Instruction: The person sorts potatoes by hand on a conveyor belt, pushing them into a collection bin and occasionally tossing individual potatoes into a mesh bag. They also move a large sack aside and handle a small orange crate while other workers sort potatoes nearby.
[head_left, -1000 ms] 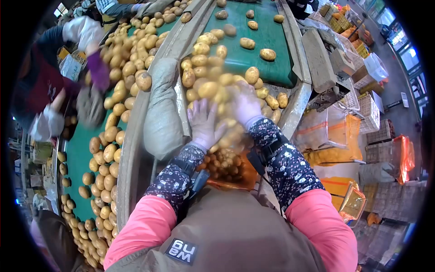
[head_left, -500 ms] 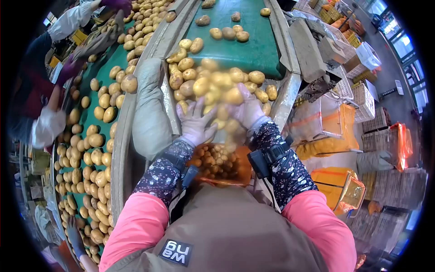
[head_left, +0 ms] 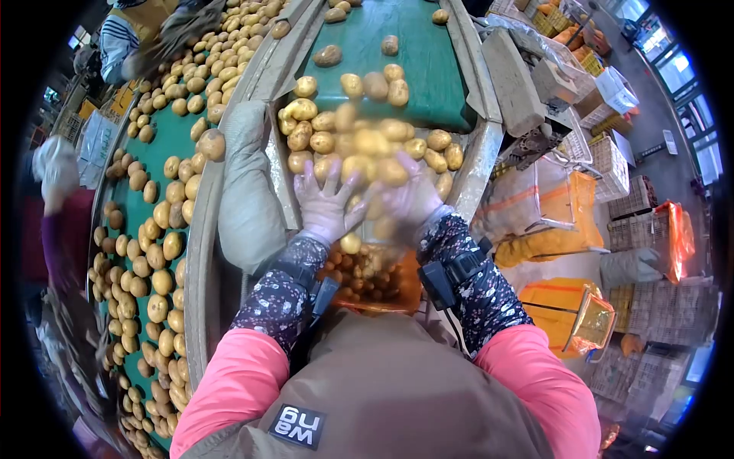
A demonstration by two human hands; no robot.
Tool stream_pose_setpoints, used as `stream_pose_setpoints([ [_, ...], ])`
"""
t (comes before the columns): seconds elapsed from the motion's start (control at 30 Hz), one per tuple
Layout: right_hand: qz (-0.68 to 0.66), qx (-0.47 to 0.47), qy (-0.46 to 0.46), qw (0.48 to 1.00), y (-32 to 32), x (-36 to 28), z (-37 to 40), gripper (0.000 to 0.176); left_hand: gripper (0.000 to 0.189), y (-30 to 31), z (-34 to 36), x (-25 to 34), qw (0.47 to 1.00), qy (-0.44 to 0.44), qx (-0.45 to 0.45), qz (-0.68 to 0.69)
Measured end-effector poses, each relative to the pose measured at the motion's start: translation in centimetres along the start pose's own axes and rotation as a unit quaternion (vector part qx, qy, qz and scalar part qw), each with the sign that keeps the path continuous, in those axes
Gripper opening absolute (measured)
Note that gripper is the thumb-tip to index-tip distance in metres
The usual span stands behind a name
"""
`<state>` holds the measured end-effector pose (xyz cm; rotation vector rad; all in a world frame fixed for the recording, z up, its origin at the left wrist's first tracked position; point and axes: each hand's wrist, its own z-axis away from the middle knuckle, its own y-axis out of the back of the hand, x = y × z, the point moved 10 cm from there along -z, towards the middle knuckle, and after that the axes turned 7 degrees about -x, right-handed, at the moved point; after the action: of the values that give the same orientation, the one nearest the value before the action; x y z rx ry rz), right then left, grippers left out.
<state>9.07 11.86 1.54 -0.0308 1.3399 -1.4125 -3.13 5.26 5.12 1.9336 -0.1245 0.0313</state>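
Gloved in pale, thin material, my left hand (head_left: 325, 205) lies with fingers spread at the near edge of a cluster of potatoes (head_left: 321, 142). My right hand (head_left: 413, 195) is across from it, fingers stretched toward the potatoes and touching one; part of it is blurred. Between my hands several potatoes are smeared by motion. They lie at the end of a green conveyor belt (head_left: 428, 96). Just below my hands an orange bag (head_left: 410, 284) hangs open with many potatoes inside.
A grey padded roll (head_left: 248, 191) lines the left rail. Beyond it runs another belt (head_left: 157, 180) loaded with potatoes, with other people at its far side. On the right are a metal rail (head_left: 483, 164), orange bags on frames (head_left: 562, 306) and stacked crates (head_left: 612, 168).
Potatoes on the green belt have come nearer, and those between my hands have shifted. My hands stay in about the same place. People along the left belt have moved.
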Motion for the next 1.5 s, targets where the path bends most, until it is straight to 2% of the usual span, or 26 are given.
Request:
stream_pose_setpoints([
  [0.03, -0.053, -0.048, -0.019, 0.997, 0.6, 0.8, -1.0, 0.054, 0.067, 0.0, 0.1, 0.0, 1.000, -0.007, 0.003, 0.004],
  [0.1, 0.075, -0.127, 0.097, 0.984, 2.2, 0.3, -2.8, 0.053, 0.064, -0.1, 0.4, 0.1, 1.000, -0.020, 0.008, 0.012],
  [0.13, 0.252, -0.150, 0.228, 0.928, 2.8, -0.4, -3.0, 0.052, 0.062, -0.1, 0.5, 0.2, 0.999, -0.029, 0.007, 0.025],
  [0.2, 0.282, -0.122, 0.253, 0.917, 3.3, -0.7, -2.6, 0.049, 0.058, 0.2, 0.7, 0.6, 0.998, -0.047, 0.005, 0.051],
  [0.23, 0.138, -0.074, 0.148, 0.976, 4.0, 0.0, -2.3, 0.048, 0.057, 0.6, 0.7, 0.8, 0.998, -0.046, 0.007, 0.052],
  [0.27, -0.011, -0.023, 0.039, 0.999, 4.3, 1.7, -1.8, 0.048, 0.056, 0.7, 0.7, 0.9, 0.997, -0.053, 0.011, 0.050],
  [0.37, -0.141, 0.063, 0.074, 0.985, 5.0, 1.6, -1.1, 0.054, 0.055, 0.5, 0.6, 0.9, 0.997, -0.061, 0.006, 0.056],
  [0.47, -0.105, 0.159, 0.109, 0.976, 4.2, 1.0, -0.3, 0.063, 0.052, -0.9, 0.7, 1.2, 0.991, -0.073, -0.057, 0.092],
  [0.53, -0.019, 0.005, 0.128, 0.992, -5.4, -0.4, 1.5, 0.061, 0.050, -2.1, 1.2, 1.3, 0.982, -0.091, -0.125, 0.106],
  [0.57, 0.025, -0.072, 0.136, 0.988, -10.8, -0.9, 3.1, 0.061, 0.051, -1.4, 1.9, 1.7, 0.983, -0.162, -0.003, 0.080],
  [0.6, 0.069, -0.149, 0.143, 0.976, -14.1, -1.0, 3.9, 0.060, 0.051, -5.6, 2.4, 1.6, 0.981, -0.179, -0.019, -0.065],
  [0.63, 0.225, -0.160, 0.201, 0.940, -14.7, -1.6, 3.7, 0.058, 0.052, -11.1, 3.3, 1.0, 0.958, -0.194, -0.036, -0.208],
  [0.67, 0.376, -0.166, 0.253, 0.876, -14.9, -1.9, 3.0, 0.057, 0.052, -11.4, 3.3, 0.9, 0.962, -0.194, -0.067, -0.181],
  [0.7, 0.517, -0.170, 0.299, 0.784, -15.8, -2.1, 2.6, 0.056, 0.052, -8.8, 2.7, 1.1, 0.976, -0.174, -0.096, -0.088],
  [0.77, 0.553, -0.037, 0.303, 0.775, -12.7, -5.5, 1.1, 0.054, 0.052, -3.1, 1.9, 2.1, 0.979, -0.151, -0.131, 0.049],
  [0.8, 0.570, 0.008, 0.318, 0.757, -10.9, -6.8, -0.4, 0.053, 0.052, -1.6, 1.9, 2.6, 0.978, -0.156, -0.120, 0.068],
  [0.83, 0.586, 0.055, 0.330, 0.738, -9.1, -8.0, -1.9, 0.051, 0.051, -0.5, 2.0, 3.1, 0.980, -0.183, -0.060, 0.046],
  [0.87, 0.623, 0.090, 0.347, 0.696, -8.5, -9.3, -2.3, 0.050, 0.052, -0.2, 2.1, 3.6, 0.977, -0.206, -0.040, 0.031],
  [0.97, 0.756, 0.135, 0.222, 0.601, -7.9, -10.5, -4.3, 0.048, 0.056, 0.5, 1.5, 4.9, 0.968, -0.249, -0.007, 0.023],
  [1.07, 0.832, 0.143, 0.065, 0.532, -7.0, -9.5, -6.0, 0.049, 0.062, -0.1, -1.3, 3.0, 0.993, -0.067, -0.082, 0.059],
  [1.1, 0.855, 0.149, 0.075, 0.491, -6.0, -8.9, -7.2, 0.046, 0.065, -1.0, -1.3, 2.9, 0.989, -0.063, -0.107, 0.077],
  [1.2, 0.852, 0.197, 0.058, 0.481, -4.4, -9.3, -6.9, 0.041, 0.064, -1.3, -1.2, 3.5, 0.979, -0.101, -0.165, 0.063],
  [1.23, 0.858, 0.207, 0.083, 0.462, -4.3, -9.4, -6.8, 0.036, 0.061, -1.4, -1.0, 3.7, 0.977, -0.125, -0.153, 0.078],
  [1.33, 0.872, 0.213, 0.069, 0.435, -3.5, -8.0, -6.3, 0.033, 0.059, -2.3, 0.2, 3.7, 0.969, -0.146, -0.171, 0.101],
  [1.37, 0.854, 0.219, 0.116, 0.458, -3.2, -7.6, -6.4, 0.031, 0.058, -2.3, 0.8, 3.7, 0.971, -0.165, -0.151, 0.087],
  [1.5, 0.848, 0.156, 0.147, 0.484, -3.6, -6.0, -5.3, 0.034, 0.057, -2.0, 1.0, 4.2, 0.959, -0.222, -0.142, 0.103],
])
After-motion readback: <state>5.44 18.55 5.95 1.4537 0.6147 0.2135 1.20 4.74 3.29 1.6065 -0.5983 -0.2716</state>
